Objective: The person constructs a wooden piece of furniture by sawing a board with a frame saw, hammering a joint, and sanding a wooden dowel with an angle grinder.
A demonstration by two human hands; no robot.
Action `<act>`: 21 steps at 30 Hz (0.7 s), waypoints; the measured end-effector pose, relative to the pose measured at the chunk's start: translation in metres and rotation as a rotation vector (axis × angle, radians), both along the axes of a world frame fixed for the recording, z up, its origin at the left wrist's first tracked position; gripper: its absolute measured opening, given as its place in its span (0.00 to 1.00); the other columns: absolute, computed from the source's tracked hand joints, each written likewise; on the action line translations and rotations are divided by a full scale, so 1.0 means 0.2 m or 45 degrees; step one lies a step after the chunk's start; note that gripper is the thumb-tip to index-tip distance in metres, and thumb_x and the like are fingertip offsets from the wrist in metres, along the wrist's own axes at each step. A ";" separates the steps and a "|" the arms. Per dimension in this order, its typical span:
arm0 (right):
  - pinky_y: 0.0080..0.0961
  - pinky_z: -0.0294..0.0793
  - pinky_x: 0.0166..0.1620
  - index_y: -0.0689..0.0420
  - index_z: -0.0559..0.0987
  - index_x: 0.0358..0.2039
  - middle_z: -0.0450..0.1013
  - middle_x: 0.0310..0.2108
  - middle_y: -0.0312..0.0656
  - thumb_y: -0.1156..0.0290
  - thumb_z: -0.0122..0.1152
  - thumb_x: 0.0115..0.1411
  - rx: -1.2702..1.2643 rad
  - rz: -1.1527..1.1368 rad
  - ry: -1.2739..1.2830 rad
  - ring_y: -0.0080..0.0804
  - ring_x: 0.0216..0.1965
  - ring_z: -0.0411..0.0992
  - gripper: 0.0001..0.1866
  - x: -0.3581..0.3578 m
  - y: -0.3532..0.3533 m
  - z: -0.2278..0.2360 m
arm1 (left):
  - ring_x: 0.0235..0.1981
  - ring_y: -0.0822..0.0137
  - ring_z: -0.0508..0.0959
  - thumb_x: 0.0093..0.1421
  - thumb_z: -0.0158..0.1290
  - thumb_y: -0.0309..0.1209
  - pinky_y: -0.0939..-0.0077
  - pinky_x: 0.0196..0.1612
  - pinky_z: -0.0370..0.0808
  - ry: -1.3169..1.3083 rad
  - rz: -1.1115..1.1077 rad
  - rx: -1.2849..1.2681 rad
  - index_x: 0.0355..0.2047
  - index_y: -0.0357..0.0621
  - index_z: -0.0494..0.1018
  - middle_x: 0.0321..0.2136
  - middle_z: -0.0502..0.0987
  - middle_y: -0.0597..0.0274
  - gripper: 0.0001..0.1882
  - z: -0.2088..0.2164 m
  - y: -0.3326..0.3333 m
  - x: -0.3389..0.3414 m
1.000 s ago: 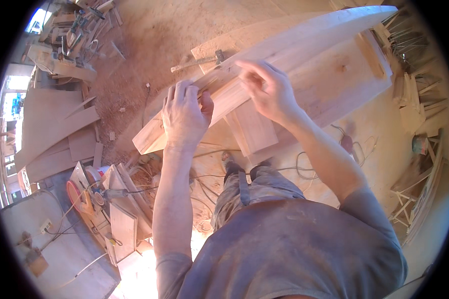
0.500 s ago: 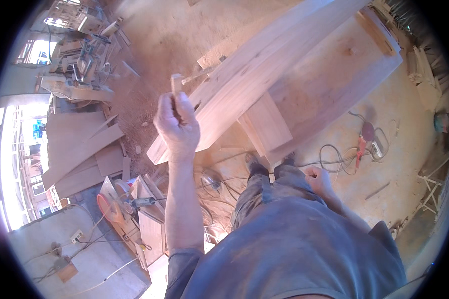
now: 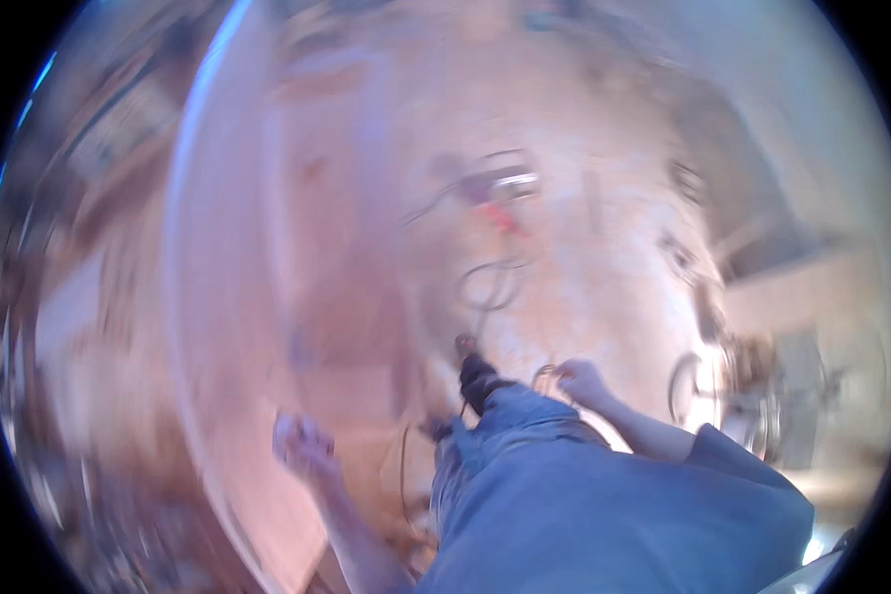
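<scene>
Motion blurs the whole head view. My left hand (image 3: 305, 447) is at the lower left, over or beside a long pale wooden board (image 3: 230, 297). Its fingers look curled in; whether a small piece of wood is still in them cannot be made out. My right hand (image 3: 579, 382) hangs at my right side, away from the board, its fingers smeared. Right of the long board lies a wide reddish-brown wood panel (image 3: 342, 228).
A red and dark power tool (image 3: 500, 216) lies on the dusty floor ahead, with a looped cable (image 3: 492, 287) between it and my feet. Blurred equipment (image 3: 762, 396) stands at the right. Blurred timber (image 3: 69, 307) is at the far left.
My view has swung to the right, so the board, panel and power tool now sit further left. My left hand, earlier raised with a small wood piece, is lower.
</scene>
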State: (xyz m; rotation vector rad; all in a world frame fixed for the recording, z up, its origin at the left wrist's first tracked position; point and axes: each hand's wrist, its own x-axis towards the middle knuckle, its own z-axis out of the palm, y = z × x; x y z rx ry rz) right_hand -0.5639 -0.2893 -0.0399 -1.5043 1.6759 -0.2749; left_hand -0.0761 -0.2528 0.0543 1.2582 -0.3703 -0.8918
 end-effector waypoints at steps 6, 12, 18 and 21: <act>0.40 0.78 0.47 0.53 0.85 0.43 0.82 0.40 0.49 0.64 0.62 0.54 0.109 -0.169 0.044 0.45 0.44 0.80 0.16 -0.10 0.49 -0.15 | 0.10 0.82 0.52 0.66 0.45 0.36 0.81 0.11 0.44 0.127 -0.204 0.377 0.21 0.54 0.60 0.14 0.53 0.75 0.15 -0.08 -0.17 -0.55; 0.42 0.78 0.43 0.55 0.82 0.45 0.81 0.40 0.47 0.65 0.63 0.56 -0.056 0.136 0.030 0.46 0.42 0.80 0.16 -0.40 0.37 -0.46 | 0.11 0.81 0.54 0.66 0.45 0.35 0.79 0.12 0.46 -0.035 -0.629 0.458 0.20 0.52 0.59 0.14 0.55 0.75 0.16 -0.05 -0.56 -1.14; 0.41 0.78 0.47 0.57 0.84 0.43 0.81 0.41 0.52 0.68 0.56 0.62 0.049 -0.189 0.197 0.50 0.42 0.80 0.13 -1.08 -0.09 -0.26 | 0.12 0.78 0.59 0.67 0.46 0.35 0.77 0.13 0.53 -0.435 -0.750 0.441 0.20 0.52 0.61 0.15 0.59 0.74 0.16 -0.35 -0.90 -1.46; 0.42 0.78 0.51 0.58 0.85 0.42 0.80 0.43 0.55 0.71 0.55 0.60 -0.011 -0.451 0.241 0.54 0.44 0.79 0.14 -1.43 -0.30 0.04 | 0.15 0.73 0.64 0.67 0.46 0.34 0.73 0.17 0.61 -0.585 -0.762 0.617 0.22 0.48 0.66 0.16 0.63 0.69 0.15 -0.46 -0.91 -1.58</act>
